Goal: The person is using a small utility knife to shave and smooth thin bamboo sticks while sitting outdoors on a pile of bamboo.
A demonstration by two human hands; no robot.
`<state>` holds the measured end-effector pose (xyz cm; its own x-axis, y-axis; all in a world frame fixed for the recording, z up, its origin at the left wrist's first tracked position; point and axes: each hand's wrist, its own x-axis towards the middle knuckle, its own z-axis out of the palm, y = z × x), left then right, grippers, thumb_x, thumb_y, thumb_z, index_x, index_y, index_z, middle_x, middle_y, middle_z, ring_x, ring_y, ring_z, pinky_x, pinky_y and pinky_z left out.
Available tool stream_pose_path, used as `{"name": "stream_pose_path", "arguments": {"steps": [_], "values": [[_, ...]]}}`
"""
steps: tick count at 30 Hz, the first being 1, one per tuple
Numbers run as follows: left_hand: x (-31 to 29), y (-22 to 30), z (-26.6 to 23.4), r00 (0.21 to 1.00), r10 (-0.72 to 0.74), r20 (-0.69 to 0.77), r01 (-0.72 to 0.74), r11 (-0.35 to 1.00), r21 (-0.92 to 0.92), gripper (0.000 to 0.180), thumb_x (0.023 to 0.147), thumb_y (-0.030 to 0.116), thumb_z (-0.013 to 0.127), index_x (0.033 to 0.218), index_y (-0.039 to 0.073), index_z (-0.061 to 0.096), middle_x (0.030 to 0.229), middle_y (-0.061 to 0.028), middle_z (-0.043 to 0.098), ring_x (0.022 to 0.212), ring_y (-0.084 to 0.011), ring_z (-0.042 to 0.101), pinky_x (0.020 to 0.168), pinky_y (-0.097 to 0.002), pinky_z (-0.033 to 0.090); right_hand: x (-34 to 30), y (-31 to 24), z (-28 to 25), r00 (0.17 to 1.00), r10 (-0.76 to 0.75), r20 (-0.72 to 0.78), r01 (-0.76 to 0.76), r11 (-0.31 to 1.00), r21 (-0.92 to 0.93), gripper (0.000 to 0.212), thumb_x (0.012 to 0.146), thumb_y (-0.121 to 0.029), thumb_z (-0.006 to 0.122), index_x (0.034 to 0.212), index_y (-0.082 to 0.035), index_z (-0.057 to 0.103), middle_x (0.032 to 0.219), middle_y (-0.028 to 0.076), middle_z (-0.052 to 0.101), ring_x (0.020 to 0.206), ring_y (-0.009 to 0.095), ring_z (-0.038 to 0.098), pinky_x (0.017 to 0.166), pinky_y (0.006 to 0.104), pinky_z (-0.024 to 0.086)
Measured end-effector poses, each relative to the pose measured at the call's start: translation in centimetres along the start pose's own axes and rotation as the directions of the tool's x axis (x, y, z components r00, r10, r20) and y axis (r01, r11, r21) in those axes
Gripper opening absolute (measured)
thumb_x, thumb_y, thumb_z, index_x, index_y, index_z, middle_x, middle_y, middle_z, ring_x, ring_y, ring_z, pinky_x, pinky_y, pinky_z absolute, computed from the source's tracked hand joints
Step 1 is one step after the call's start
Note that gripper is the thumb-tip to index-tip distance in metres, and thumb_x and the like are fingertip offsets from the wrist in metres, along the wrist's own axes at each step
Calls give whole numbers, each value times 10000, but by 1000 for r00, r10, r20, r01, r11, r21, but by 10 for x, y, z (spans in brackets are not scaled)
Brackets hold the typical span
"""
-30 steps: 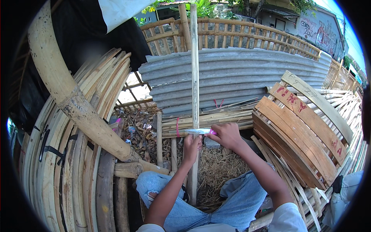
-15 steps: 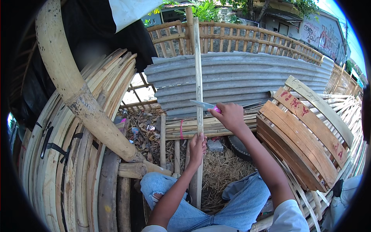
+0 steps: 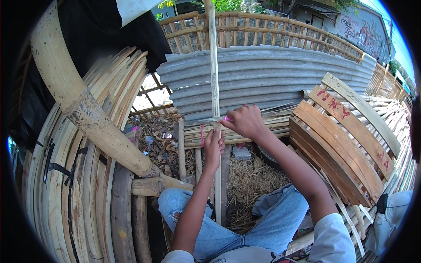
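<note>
A long, thin bamboo strip (image 3: pixel 214 70) stands upright in front of me, running from between my legs to above the corrugated sheet. My left hand (image 3: pixel 214 147) is closed around it about halfway up. Just above, my right hand (image 3: pixel 245 121) grips a knife (image 3: pixel 226 118) by its pink handle. The knife lies across the strip, close to the left fingers; most of its blade is hard to make out here. Behind the hands lies a bundle of split bamboo (image 3: pixel 193 133) tied with a pink band.
Many bamboo slats (image 3: pixel 83 175) are stacked at left, under a thick bamboo pole (image 3: pixel 92 114). A corrugated metal sheet (image 3: pixel 263 79) and bamboo fence stand ahead. Wooden slat panels (image 3: pixel 337 144) lie at right, with another person's leg (image 3: pixel 392 223) beyond. Dry straw (image 3: pixel 252 184) covers the ground.
My right hand has brought the knife down and left along the strip, close to my left hand. The left hand sits slightly higher in view, and the view has shifted a little.
</note>
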<state>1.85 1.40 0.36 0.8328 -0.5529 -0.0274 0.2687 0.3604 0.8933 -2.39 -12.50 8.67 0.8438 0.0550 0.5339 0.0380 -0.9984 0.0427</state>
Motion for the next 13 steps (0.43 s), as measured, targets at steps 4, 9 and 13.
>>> {"name": "stream_pose_path", "arguments": {"steps": [4, 9, 13], "values": [[-5, -3, -10, 999, -26, -20, 26, 1000, -6, 305, 950, 359, 428, 887, 70, 501, 582, 57, 359, 412, -4, 278, 357, -156, 192, -11, -9, 9, 996, -91, -5, 91, 996, -3, 428, 794, -527, 563, 674, -121, 630, 547, 69, 593, 504, 235, 598, 425, 358, 406], [-11, -14, 2, 999, -51, -17, 51, 999, 10, 323, 965, 351, 396, 865, 62, 503, 579, 60, 339, 419, -13, 296, 362, -171, 226, 0, 12, -6, 962, 247, -120, -238, 968, 81, 444, 753, -532, 598, 618, -112, 644, 496, 111, 555, 503, 286, 595, 450, 390, 425], [-15, -18, 0, 999, -30, -11, 31, 997, 69, 317, 943, 399, 436, 896, 93, 502, 580, 61, 358, 409, -13, 294, 354, -159, 211, -10, 3, -6, 987, 1, 163, -10, 998, 57, 454, 756, -558, 579, 712, -121, 696, 555, 116, 601, 565, 291, 627, 513, 385, 451]]}}
